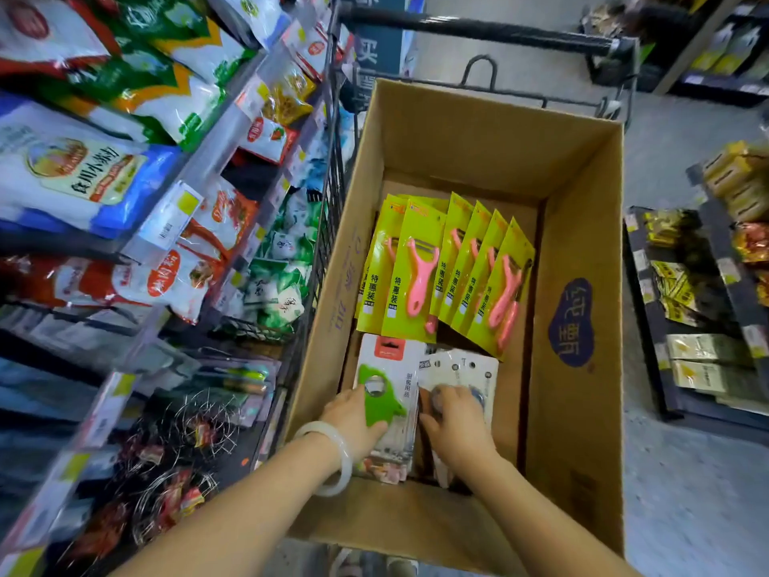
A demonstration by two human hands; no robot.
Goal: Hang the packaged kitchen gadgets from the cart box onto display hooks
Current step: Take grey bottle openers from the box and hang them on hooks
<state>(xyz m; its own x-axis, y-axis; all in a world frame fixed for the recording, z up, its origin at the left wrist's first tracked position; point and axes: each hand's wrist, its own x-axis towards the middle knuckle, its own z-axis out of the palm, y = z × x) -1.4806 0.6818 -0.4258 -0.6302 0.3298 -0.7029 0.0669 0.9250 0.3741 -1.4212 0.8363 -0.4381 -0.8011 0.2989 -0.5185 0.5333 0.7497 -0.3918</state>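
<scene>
An open cardboard box [578, 251] sits in a wire cart. At its far end lie several yellow-green cards with pink peelers [420, 276]. At the near end, my left hand [355, 422], wearing a pale bangle, grips a stack of white cards with a green opener [383, 399] on top. My right hand [455, 426] is curled over a neighbouring stack of white carded gadgets [462, 368], fingers on the top pack. What lies under both stacks is hidden.
The cart's black handle bar [478, 29] crosses the far side. Shelves of bagged food [125, 168] rise on the left, with hooks of wire whisks [183, 443] and carded tools lower down. A low display of packets [699, 310] stands right across grey floor.
</scene>
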